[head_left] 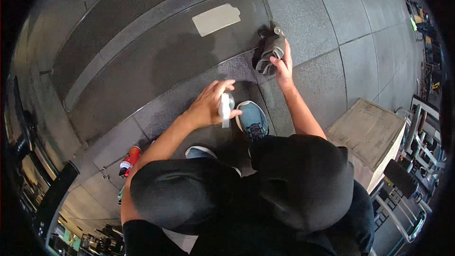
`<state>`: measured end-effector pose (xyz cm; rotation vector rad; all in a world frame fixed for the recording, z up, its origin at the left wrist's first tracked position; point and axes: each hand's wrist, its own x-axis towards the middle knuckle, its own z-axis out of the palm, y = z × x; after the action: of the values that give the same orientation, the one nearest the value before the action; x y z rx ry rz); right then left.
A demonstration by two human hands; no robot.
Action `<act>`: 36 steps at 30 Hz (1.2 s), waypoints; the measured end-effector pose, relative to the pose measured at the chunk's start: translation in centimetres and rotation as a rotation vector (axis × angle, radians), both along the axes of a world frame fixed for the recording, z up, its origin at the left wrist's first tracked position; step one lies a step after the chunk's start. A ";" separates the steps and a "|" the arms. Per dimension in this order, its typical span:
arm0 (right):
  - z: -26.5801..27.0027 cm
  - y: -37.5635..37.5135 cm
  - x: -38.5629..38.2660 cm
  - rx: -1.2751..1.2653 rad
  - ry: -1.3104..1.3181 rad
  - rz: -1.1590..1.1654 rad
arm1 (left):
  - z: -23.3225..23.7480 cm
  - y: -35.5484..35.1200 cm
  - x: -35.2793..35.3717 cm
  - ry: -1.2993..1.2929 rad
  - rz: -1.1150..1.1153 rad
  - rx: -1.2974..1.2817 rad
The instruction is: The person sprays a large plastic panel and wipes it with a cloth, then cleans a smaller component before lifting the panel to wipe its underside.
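Two bare hands in use. Left hand (207, 105): part-curled around the white-topped bottle (225, 109), out past the knees at 12 o'clock. Right hand (283, 68): closed on the grey cloth (272, 51), at 1 o'clock. Judged good technique: bottle upright, gripped firmly below its top; cloth bunched under the fingers, with even pressure. Not resolved: bottle's lower body, seen from above; cloth's underside; nature of the dark round-ended piece (277, 31) beside it.
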<state>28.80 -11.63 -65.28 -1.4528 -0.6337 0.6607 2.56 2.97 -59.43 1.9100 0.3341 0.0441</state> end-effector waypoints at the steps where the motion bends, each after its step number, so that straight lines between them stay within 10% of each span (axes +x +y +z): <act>1: -1.0 -0.8 0.0 0.002 0.003 -0.015 | -0.3 -0.1 -0.7 0.038 -0.046 0.053; 3: -2.0 -1.8 0.1 0.157 0.302 -0.057 | 0.1 0.2 -1.7 0.049 -0.087 0.119; 8: -2.7 -1.1 2.1 0.112 0.101 -0.011 | 3.5 5.5 -1.8 0.255 -0.348 0.166; 14: -1.9 3.3 0.4 -0.299 -0.816 -0.334 | 0.1 10.3 -2.1 0.391 -0.248 0.647; 36: -3.7 2.6 3.1 -0.385 -0.781 -0.291 | -3.8 9.0 -3.5 0.397 -0.178 0.881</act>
<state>31.92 -9.03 -68.94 -2.1344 -0.8906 -0.0511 -0.90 11.92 -63.28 2.8220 0.4528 -0.3676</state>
